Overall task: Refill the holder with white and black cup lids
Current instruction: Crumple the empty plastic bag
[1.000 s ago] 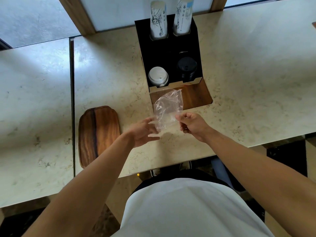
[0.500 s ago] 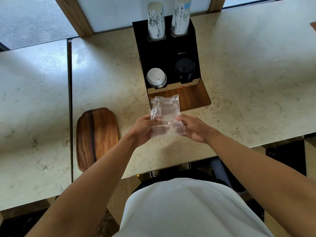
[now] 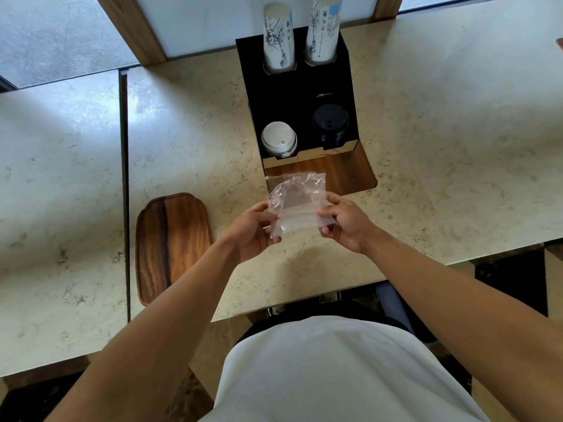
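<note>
A black holder (image 3: 300,95) stands at the back of the marble counter. Its front left slot holds a stack of white lids (image 3: 278,142) and its front right slot a stack of black lids (image 3: 330,124). Two paper cup stacks (image 3: 278,38) rise from its rear slots. Just in front of the holder, above the counter, my left hand (image 3: 254,231) and my right hand (image 3: 344,220) both grip a crumpled clear plastic bag (image 3: 297,208), one at each side. The bag looks folded and empty.
A wooden tray (image 3: 172,245) lies on the counter to the left of my hands. A wooden base (image 3: 344,175) juts out in front of the holder. A seam (image 3: 123,190) splits the counter from a second slab on the left. The counter's front edge is near my body.
My left hand has closed on the bag, which was held mainly by my right hand. The bag went from hanging open to being folded flatter between both hands.
</note>
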Demonstrator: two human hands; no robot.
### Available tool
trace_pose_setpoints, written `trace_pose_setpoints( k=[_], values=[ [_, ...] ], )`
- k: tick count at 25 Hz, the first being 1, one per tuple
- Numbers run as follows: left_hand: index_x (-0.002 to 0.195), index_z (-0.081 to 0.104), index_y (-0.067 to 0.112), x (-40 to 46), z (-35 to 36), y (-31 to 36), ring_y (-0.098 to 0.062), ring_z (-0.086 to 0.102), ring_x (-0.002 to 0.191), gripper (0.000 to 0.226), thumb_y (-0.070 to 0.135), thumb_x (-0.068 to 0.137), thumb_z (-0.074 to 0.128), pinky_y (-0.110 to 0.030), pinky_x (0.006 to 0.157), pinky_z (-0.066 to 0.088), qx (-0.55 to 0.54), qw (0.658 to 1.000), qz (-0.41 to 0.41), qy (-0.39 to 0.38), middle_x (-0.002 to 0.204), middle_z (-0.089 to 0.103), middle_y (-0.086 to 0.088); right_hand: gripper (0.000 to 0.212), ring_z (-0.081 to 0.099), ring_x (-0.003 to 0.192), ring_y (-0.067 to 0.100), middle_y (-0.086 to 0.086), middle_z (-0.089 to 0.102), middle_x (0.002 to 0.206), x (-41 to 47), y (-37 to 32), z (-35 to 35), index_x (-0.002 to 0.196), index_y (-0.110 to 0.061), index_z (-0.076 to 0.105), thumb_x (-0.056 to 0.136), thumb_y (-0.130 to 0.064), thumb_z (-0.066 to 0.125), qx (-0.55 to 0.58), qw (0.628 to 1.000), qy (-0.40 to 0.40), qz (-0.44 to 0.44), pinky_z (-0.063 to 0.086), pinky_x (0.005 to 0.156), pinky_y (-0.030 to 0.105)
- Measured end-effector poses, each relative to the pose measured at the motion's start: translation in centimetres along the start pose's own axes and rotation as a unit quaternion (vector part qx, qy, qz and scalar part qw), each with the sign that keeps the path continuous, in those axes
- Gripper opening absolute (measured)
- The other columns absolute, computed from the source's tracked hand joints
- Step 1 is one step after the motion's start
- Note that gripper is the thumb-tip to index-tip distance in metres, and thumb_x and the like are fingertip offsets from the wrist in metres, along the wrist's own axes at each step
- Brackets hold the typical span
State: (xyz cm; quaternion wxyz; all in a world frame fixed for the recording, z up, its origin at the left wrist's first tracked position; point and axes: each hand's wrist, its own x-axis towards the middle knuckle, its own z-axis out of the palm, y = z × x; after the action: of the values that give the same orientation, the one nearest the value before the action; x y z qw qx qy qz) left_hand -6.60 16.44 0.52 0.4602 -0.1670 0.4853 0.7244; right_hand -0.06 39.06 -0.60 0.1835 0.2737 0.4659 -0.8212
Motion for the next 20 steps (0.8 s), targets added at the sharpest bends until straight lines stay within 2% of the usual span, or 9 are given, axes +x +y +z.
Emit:
trace_pose_setpoints(
  k=[2,5,8,11,13,15,18,20],
  values=[
    [0.114,0.067,0.009,0.4,0.4,-0.2,-0.021,0.052,0.059,0.038,-0.009,0.095,0.039,-0.029,0.045,0.048,-0.068,0.998,-0.004,0.019,0.096,0.065,-0.018,0.036,0.054,0.05,0.016,0.012,0.072,0.092,0.0,0.1,0.1,0.101,-0.019,0.08,0.098,0.002,0.05,0.037,0.999,-0.002,0.0,0.048,0.045,0.024],
    [0.113,0.069,0.004,0.8,0.7,-0.1,-0.017,0.052,0.053,0.045,-0.01,0.094,0.031,-0.024,0.043,0.047,-0.16,0.986,-0.022,0.03,0.09,0.07,-0.019,0.027,0.053,0.045,0.014,0.007,0.068,0.073,0.2,0.2,0.4,0.11,-0.009,0.074,0.099,0.0,0.05,0.094,0.996,-0.001,0.004,0.044,0.042,0.024],
    [0.097,0.077,0.002,1.0,0.9,0.1,-0.017,0.053,0.053,0.044,-0.008,0.092,0.034,-0.024,0.045,0.051,-0.211,0.976,-0.039,0.025,0.087,0.07,-0.022,0.032,0.05,0.045,0.012,0.007,0.064,0.072,0.3,0.2,0.7,0.106,-0.009,0.078,0.098,0.001,0.048,0.14,0.99,-0.005,0.008,0.04,0.041,0.024],
    [0.109,0.067,-0.002,0.8,1.0,0.4,-0.022,0.058,0.054,0.038,-0.006,0.081,0.041,-0.028,0.047,0.056,-0.25,0.966,-0.064,0.022,0.087,0.067,-0.024,0.037,0.05,0.047,0.008,0.003,0.068,0.075,0.0,-0.1,0.8,0.116,-0.014,0.073,0.099,0.002,0.044,0.17,0.984,-0.052,0.016,0.041,0.043,0.022],
    [0.122,0.057,-0.003,0.6,0.8,0.4,-0.028,0.065,0.064,0.046,0.002,0.079,0.041,-0.034,0.055,0.06,-0.259,0.963,-0.072,0.011,0.097,0.066,-0.025,0.038,0.049,0.048,0.008,0.003,0.068,0.074,0.1,-0.1,0.7,0.116,-0.013,0.071,0.099,0.004,0.042,0.173,0.983,-0.063,0.024,0.042,0.045,0.022],
    [0.126,0.053,-0.001,0.4,0.6,0.5,-0.035,0.069,0.08,0.048,0.015,0.081,0.045,-0.041,0.066,0.062,-0.193,0.978,-0.075,-0.002,0.117,0.062,-0.025,0.04,0.049,0.049,0.009,0.007,0.061,0.074,0.4,0.0,0.4,0.107,-0.011,0.074,0.097,0.007,0.041,0.153,0.986,-0.041,0.042,0.042,0.045,0.023],
    [0.126,0.058,-0.001,0.1,0.4,0.7,-0.042,0.067,0.105,0.054,0.032,0.085,0.069,-0.048,0.079,0.06,-0.015,0.994,-0.105,-0.023,0.135,0.057,-0.026,0.039,0.053,0.052,0.011,0.008,0.061,0.076,0.4,0.1,0.0,0.086,-0.015,0.08,0.097,0.007,0.049,0.044,0.997,-0.023,0.051,0.044,0.047,0.026],
    [0.12,0.059,0.001,-0.2,0.6,0.9,-0.046,0.065,0.112,0.046,0.019,0.083,0.078,-0.044,0.077,0.061,0.047,0.991,-0.121,-0.044,0.137,0.054,-0.027,0.04,0.057,0.055,0.013,0.008,0.066,0.076,0.4,0.1,-0.2,0.075,-0.019,0.082,0.097,0.003,0.056,-0.025,0.998,-0.022,0.055,0.047,0.05,0.027]
  ],
)
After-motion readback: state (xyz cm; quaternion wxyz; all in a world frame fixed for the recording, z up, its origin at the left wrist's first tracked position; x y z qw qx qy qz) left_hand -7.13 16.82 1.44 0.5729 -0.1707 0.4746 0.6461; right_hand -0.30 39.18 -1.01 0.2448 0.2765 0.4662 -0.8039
